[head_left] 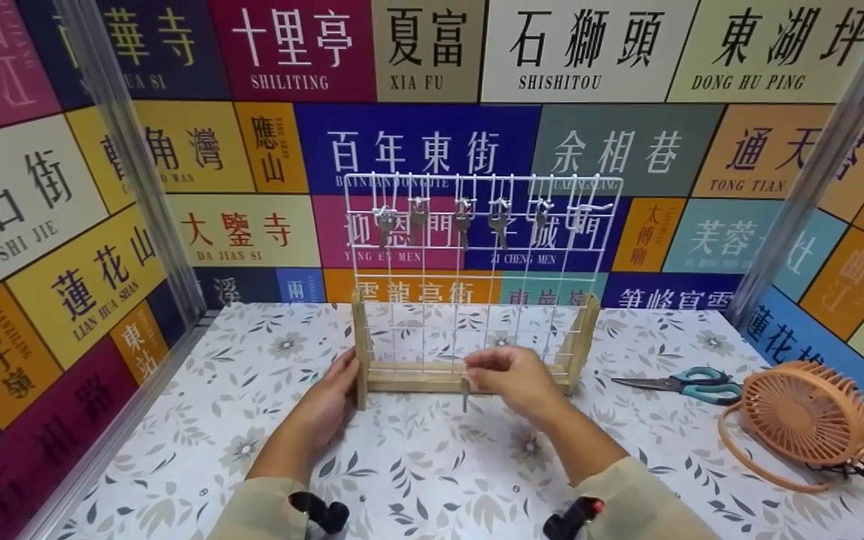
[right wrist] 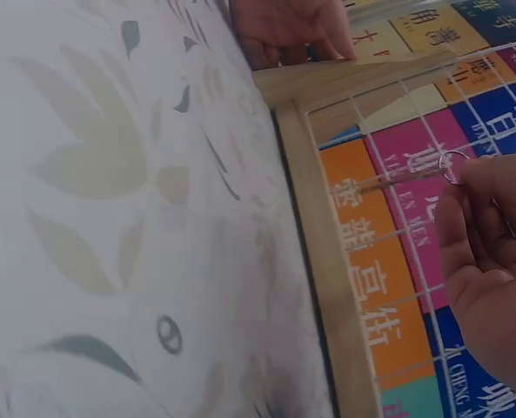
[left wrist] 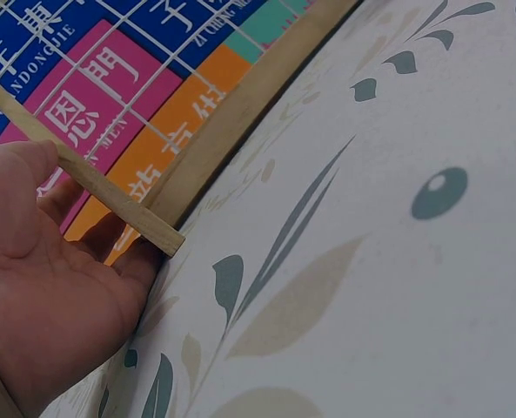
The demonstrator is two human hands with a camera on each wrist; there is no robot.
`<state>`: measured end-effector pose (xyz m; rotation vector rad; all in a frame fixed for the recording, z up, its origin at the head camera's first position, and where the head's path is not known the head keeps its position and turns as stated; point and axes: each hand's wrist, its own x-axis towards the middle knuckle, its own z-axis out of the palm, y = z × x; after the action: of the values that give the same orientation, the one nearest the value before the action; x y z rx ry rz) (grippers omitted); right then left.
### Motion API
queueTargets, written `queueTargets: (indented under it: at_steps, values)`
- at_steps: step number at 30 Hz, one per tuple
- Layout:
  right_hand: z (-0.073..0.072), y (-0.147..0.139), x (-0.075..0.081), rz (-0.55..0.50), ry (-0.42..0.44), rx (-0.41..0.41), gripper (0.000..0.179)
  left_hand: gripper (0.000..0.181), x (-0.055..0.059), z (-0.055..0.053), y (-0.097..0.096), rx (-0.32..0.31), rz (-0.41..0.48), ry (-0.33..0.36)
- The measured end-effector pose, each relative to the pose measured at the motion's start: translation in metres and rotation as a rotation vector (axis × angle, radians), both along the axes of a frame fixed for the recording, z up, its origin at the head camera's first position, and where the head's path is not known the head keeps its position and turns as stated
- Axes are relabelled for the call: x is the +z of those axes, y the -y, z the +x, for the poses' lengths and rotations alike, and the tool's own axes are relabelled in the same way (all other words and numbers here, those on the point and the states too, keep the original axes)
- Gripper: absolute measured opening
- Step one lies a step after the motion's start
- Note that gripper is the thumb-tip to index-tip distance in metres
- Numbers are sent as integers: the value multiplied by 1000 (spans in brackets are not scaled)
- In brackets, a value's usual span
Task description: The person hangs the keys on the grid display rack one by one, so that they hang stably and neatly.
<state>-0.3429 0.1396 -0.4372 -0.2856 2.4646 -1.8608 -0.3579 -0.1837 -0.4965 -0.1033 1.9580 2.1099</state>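
A white wire grid rack [head_left: 432,248] stands upright in a wooden stand [head_left: 402,384] at the middle of the table. My left hand [head_left: 327,405] grips the stand's left wooden post, thumb on the near side and fingers behind it, as the left wrist view shows. In front of the grid's lower part, my right hand [head_left: 520,381] pinches a metal ring [right wrist: 453,165] between thumb and fingers. From that ring a key [head_left: 465,397] hangs down. Several keys [head_left: 463,216] hang from hooks along the upper grid; the rightmost hook [head_left: 586,212] shows no key.
Scissors with teal handles [head_left: 706,384] lie on the table right of the stand. An orange fan [head_left: 807,416] with a loop handle is beside them. Printed panels [head_left: 417,142] with clear posts at the corners enclose the flower-patterned tabletop [head_left: 432,465].
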Motion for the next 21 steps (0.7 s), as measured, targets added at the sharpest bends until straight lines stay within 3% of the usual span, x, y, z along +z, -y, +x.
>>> queueTargets:
  at_steps: [13,18,21]
  values:
    - [19,-67,71,-141,-168,-124,27,58,1,-1,0,15,5,6]
    - [25,-81,104,-247,-237,-146,21,60,1,0,-1,0,20,-23]
    - [28,-87,124,-377,-260,-132,16,61,1,1,-1,-3,33,-41]
